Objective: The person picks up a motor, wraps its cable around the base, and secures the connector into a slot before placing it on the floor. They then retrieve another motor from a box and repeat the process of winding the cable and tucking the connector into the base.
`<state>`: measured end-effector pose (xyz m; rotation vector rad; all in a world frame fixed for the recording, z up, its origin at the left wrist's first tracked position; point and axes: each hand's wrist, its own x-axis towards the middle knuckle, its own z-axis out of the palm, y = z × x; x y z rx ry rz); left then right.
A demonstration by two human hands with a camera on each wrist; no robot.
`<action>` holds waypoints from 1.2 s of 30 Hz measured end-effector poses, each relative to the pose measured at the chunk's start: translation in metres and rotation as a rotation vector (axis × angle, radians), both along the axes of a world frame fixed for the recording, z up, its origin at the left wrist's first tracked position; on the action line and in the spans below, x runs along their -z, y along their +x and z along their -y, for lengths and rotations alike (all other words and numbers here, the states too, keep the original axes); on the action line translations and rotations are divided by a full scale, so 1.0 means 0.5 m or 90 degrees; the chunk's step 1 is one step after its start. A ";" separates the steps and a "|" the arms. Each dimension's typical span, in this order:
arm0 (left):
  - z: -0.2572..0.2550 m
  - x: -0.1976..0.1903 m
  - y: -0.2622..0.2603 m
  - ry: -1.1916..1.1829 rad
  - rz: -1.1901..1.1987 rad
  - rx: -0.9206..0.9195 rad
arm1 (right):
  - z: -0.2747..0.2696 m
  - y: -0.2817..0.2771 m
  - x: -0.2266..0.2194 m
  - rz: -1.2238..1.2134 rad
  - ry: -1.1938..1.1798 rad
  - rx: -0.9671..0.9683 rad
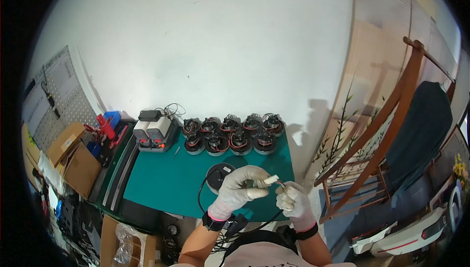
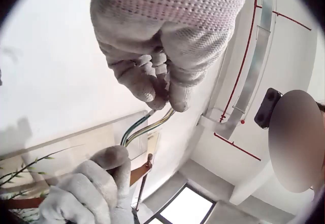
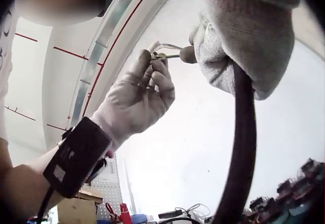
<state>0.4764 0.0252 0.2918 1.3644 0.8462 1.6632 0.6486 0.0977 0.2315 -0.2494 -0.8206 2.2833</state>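
In front of the body, both gloved hands are raised over the table's front edge. My left hand (image 1: 242, 188) pinches a small white plug-like piece (image 1: 270, 180) between thumb and fingertips. Thin coloured wires (image 2: 133, 132), green and yellow among them, run from those fingertips to my right hand (image 1: 296, 203), which grips the wires and the thick black cable (image 3: 239, 147) they belong to. The wire ends are hidden by the left fingertips in the left wrist view. Beneath the left hand, a round black-and-grey unit (image 1: 213, 181) sits on the green table mat (image 1: 166, 179).
Several round motor-like units (image 1: 215, 143) with red wires stand in two rows at the back. A grey two-bay device (image 1: 154, 132) stands at the back left, beside a thin pen-like tool (image 1: 176, 153). Cardboard boxes (image 1: 81, 169) lie left, a wooden chair (image 1: 387, 139) right.
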 end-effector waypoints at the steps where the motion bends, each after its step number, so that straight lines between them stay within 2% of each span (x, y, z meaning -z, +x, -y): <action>1: -0.001 -0.002 0.007 0.000 -0.005 0.012 | 0.002 -0.001 0.009 -0.038 -0.011 -0.016; 3: -0.001 -0.010 0.027 0.081 -0.126 0.020 | 0.015 -0.008 0.025 -0.080 -0.020 -0.017; 5: 0.009 -0.037 0.048 0.080 -0.179 0.037 | 0.037 -0.021 0.035 0.030 0.037 0.151; 7: 0.018 -0.053 0.056 0.113 -0.259 0.048 | 0.057 -0.023 0.024 0.160 0.126 0.212; 8: 0.023 -0.054 0.055 0.110 -0.273 0.053 | 0.064 -0.036 0.026 0.097 0.032 0.189; 10: 0.035 -0.055 0.043 0.133 -0.291 0.045 | 0.077 -0.053 0.035 0.035 -0.064 0.164; 11: 0.044 -0.055 0.034 0.154 -0.311 0.029 | 0.084 -0.062 0.040 0.026 -0.039 0.166; 13: 0.066 -0.055 0.008 0.133 -0.290 0.033 | 0.103 -0.073 0.040 0.017 -0.016 0.165; 15: 0.087 -0.043 -0.026 0.115 -0.268 0.035 | 0.120 -0.069 0.023 -0.156 0.031 0.025; 16: 0.096 -0.019 -0.049 0.093 -0.131 0.057 | 0.154 -0.088 -0.013 -0.001 0.015 0.179; 17: 0.105 -0.004 -0.073 0.069 0.006 0.078 | 0.170 -0.098 -0.018 -0.001 0.013 0.174; 19: 0.136 -0.005 -0.107 0.040 -0.006 0.056 | 0.206 -0.120 -0.021 0.209 0.177 0.309; 20: 0.156 -0.014 -0.108 0.025 0.072 0.024 | 0.231 -0.136 -0.029 0.303 0.267 0.395; 21: 0.174 -0.022 -0.109 0.010 0.150 -0.008 | 0.255 -0.145 -0.040 0.304 0.265 0.388; 22: 0.188 -0.030 -0.112 -0.036 0.155 -0.059 | 0.278 -0.150 -0.053 0.340 0.466 0.469; 24: 0.210 0.011 -0.148 -0.058 0.184 -0.023 | 0.309 -0.155 -0.076 0.402 0.830 0.599; 26: 0.231 0.017 -0.165 -0.110 0.243 0.018 | 0.343 -0.166 -0.086 0.457 0.865 0.597; 29: 0.274 0.010 -0.158 -0.074 0.331 0.056 | 0.378 -0.185 -0.074 0.532 0.922 0.620; 32: 0.292 0.035 -0.172 -0.095 0.273 0.068 | 0.406 -0.198 -0.065 0.603 0.934 0.592; 36: 0.319 0.056 -0.183 -0.057 0.306 0.126 | 0.438 -0.215 -0.052 0.687 0.949 0.560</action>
